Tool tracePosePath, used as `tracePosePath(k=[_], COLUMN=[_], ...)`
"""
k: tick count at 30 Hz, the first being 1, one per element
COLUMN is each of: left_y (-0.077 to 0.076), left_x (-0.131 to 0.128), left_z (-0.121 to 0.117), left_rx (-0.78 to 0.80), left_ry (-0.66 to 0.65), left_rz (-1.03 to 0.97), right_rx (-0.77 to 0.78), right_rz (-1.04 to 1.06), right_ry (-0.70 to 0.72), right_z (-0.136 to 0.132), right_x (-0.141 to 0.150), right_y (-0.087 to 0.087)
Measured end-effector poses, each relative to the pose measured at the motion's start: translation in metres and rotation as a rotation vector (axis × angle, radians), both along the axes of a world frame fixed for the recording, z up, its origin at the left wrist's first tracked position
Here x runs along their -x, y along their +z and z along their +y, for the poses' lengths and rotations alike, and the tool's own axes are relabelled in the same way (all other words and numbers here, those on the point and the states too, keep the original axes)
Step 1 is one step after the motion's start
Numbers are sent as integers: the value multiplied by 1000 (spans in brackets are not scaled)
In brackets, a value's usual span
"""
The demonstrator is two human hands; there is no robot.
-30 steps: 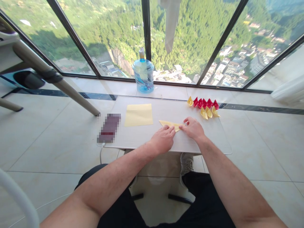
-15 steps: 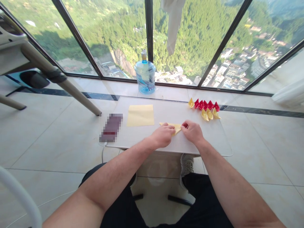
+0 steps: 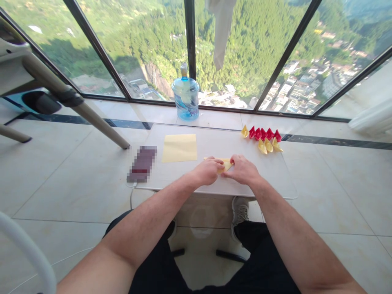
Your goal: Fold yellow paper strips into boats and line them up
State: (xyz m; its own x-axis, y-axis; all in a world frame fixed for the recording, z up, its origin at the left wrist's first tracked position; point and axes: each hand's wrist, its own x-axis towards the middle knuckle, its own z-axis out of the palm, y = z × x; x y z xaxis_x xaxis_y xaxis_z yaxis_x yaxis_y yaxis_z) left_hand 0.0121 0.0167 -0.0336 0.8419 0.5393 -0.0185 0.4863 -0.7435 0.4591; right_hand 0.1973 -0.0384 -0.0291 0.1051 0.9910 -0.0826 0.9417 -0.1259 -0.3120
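Observation:
A partly folded yellow paper lies on the small white table in front of me. My left hand has its fingers curled and pinches the paper's left part. My right hand pinches the same paper from the right, so the two hands almost meet over it. Most of the paper is hidden under my fingers. A flat yellow sheet lies to the left of my hands. A row of finished red and yellow paper boats stands at the table's far right.
A blurred dark flat object sits at the table's left edge, with a cable hanging below. A blue water jug stands by the window behind the table. A slanted beige leg crosses the floor at left. My shoe shows under the table.
Both hands have drawn closer together and the long yellow strip has been folded in, so less of it shows. The view shifted slightly.

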Motion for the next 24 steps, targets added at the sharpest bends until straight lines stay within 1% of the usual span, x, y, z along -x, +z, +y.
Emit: tracePosePath(k=[6, 8, 10, 13, 14, 15, 16, 18, 20, 21, 22, 24], left_y=[0, -2, -5, -9, -10, -11, -12, -11, -9, -7, -4, 0], left_x=[0, 1, 0, -2, -3, -4, -6, -7, -6, -5, -3, 0], left_z=[0, 0, 0, -1, -1, -2, -2, -3, -2, -2, -2, -1], left_rx=[20, 21, 18, -8, -16, -20, -24, -39, -89, -125, -161, -196], left_ry=[23, 28, 35, 45, 56, 75, 90, 133, 195, 232, 269, 328], left_rz=[2, -7, -19, -60, -79, -95, -105, -121, -132, -125, -102, -16], right_rx=[-15, 6, 8, -62, -102, -144, -179, -208, -193, -178, -157, -117], right_rz=[31, 55, 64, 56, 69, 99, 140, 196, 143, 91, 37, -47], right_ry=[-46, -122, -248, -404, -423, -397, -332, -129, 69, 135, 180, 217], right_z=[9, 13, 18, 23, 23, 23, 22, 20, 18, 17, 16, 16], right_x=[-4, -11, -21, -32, -33, -33, -30, -21, -11, -7, -4, 0], right_y=[-7, -8, -9, -11, -12, -12, -12, -11, -7, -5, -3, 1])
